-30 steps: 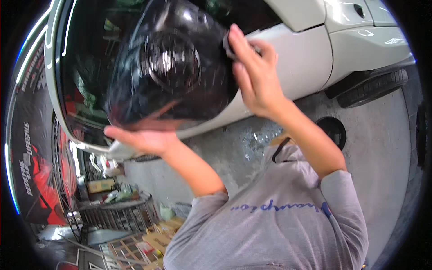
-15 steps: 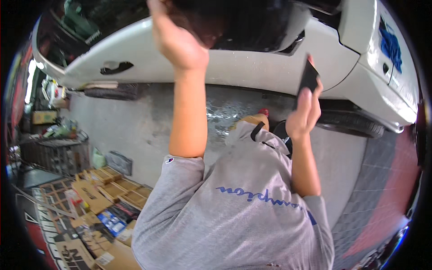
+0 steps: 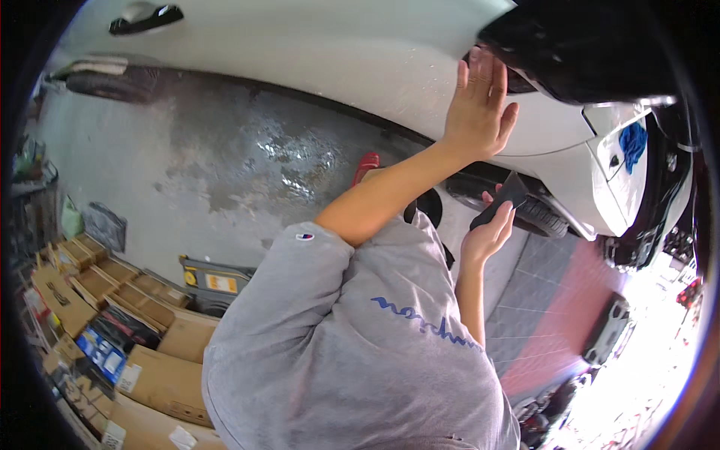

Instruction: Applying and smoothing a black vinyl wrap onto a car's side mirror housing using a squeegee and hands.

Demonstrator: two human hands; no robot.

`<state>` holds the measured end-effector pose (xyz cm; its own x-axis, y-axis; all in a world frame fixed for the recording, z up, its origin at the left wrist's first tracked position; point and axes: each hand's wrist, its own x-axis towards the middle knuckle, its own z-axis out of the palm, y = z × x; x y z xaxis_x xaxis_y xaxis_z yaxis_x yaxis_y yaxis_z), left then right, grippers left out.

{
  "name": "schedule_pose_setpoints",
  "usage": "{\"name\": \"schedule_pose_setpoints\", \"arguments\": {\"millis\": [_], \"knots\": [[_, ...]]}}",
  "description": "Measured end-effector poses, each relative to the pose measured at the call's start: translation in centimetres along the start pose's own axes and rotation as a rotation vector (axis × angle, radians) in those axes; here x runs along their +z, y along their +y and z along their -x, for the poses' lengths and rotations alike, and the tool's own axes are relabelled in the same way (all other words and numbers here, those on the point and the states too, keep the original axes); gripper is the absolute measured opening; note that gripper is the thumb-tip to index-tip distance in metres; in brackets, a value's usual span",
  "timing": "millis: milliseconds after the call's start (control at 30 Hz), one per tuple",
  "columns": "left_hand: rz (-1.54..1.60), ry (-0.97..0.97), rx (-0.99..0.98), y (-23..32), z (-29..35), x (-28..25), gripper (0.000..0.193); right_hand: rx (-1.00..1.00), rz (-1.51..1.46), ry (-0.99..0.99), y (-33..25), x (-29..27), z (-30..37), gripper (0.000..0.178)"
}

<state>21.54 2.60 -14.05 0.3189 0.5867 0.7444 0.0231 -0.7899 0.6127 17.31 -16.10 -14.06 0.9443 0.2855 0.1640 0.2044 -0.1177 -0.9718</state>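
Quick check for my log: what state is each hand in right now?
Left hand: open, nothing visibly held, fingertips near the glossy black car part; contact unclear.
Right hand: closed, holding a dark flat piece.

Your grey concrete floor (image 3: 191, 214) shines with a wet patch (image 3: 274, 146) at 10 o'clock. Cardboard boxes (image 3: 165, 371) crowd your 8 o'clock, and a green container (image 3: 71, 219) stands at 9. Toward 4 o'clock you have dark grey tiles (image 3: 529, 289), a reddish floor strip (image 3: 562, 319) beside them, then glaring white light (image 3: 649, 367).
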Motion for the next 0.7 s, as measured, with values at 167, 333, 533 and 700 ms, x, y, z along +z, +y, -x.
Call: {"name": "schedule_pose_setpoints", "arguments": {"millis": [167,333,533,700], "knots": [[0.052,-0.052,-0.012,-0.3,2.1,-0.3,0.083,0.026,0.024,0.002,-0.4,-0.2,0.5,0.049],[0.088,-0.039,-0.058,-0.7,2.9,-0.7,0.084,0.053,0.0,-0.009,-0.1,0.4,1.1,0.05],[0.079,0.076,-0.005,0.3,-2.6,-2.2,0.083,0.109,0.01,-0.047,-0.2,1.4,2.6,0.049],[0.171,0.196,0.136,0.5,-4.8,-2.3,0.082,0.16,0.018,-0.046,-0.1,1.7,4.2,0.052]]}}
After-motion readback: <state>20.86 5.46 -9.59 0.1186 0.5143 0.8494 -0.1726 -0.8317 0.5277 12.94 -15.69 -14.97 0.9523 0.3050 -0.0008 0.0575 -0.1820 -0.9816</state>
